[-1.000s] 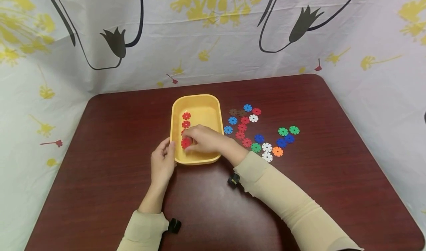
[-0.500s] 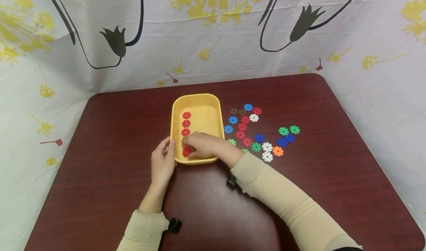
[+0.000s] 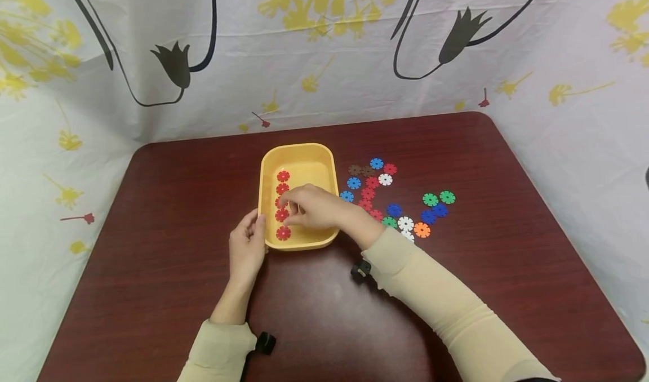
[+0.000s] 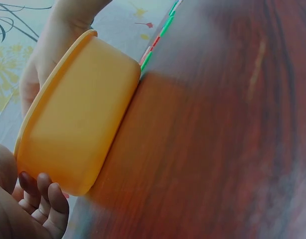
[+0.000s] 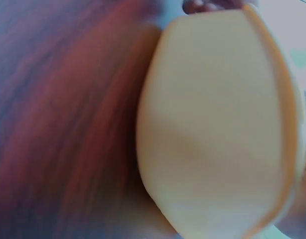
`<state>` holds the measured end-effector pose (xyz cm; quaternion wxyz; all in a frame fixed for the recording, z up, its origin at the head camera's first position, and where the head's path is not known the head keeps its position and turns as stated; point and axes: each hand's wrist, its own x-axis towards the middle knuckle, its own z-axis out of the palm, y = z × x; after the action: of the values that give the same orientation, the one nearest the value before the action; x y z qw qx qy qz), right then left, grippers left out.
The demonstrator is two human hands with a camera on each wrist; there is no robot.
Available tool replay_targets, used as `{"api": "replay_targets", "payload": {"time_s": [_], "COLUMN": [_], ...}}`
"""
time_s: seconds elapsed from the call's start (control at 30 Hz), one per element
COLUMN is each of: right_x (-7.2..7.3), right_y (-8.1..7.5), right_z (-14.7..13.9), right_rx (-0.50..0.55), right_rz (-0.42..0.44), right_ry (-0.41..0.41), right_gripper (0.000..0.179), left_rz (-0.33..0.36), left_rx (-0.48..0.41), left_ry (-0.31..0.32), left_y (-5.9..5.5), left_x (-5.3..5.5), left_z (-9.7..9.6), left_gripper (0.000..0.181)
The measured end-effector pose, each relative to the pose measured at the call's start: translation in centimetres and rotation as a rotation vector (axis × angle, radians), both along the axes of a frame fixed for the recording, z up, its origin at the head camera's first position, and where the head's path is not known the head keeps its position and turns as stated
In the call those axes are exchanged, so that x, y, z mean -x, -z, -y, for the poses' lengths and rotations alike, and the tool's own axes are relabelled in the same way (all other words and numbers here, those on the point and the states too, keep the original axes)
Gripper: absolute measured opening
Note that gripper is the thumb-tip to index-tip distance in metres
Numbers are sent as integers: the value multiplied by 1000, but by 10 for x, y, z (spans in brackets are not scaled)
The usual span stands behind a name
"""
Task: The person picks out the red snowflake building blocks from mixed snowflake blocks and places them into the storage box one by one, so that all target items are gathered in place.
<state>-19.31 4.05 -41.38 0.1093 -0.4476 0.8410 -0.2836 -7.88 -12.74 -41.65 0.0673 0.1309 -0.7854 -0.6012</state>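
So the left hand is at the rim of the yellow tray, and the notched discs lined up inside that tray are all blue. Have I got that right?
Not quite: the notched discs lined up inside the yellow tray are red, not blue, as the head view shows. The left hand is indeed at the tray's rim.

Beige sleeves (image 3: 446, 303) with small black devices (image 3: 265, 343) at both cuffs (image 3: 228, 340)

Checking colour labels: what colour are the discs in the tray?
Red; the row of discs in the yellow tray shows best in the head view.
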Motion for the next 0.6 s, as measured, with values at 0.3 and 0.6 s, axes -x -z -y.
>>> {"api": "replay_targets", "payload": {"time_s": [0.3, 0.6], "right_x": [7, 10], "right_y": [-8, -10], "right_z": [-26, -52], "right_rx": [120, 242], "right_rz": [-26, -43], "right_ry": [81, 166], "right_gripper": [26, 23], "left_rz": [7, 21], "left_rx": [-4, -6], "left_ry": [-17, -32], "left_y": [2, 5], "left_x": [1, 1], "left_z": [0, -1], "left_gripper": [36, 37]}}
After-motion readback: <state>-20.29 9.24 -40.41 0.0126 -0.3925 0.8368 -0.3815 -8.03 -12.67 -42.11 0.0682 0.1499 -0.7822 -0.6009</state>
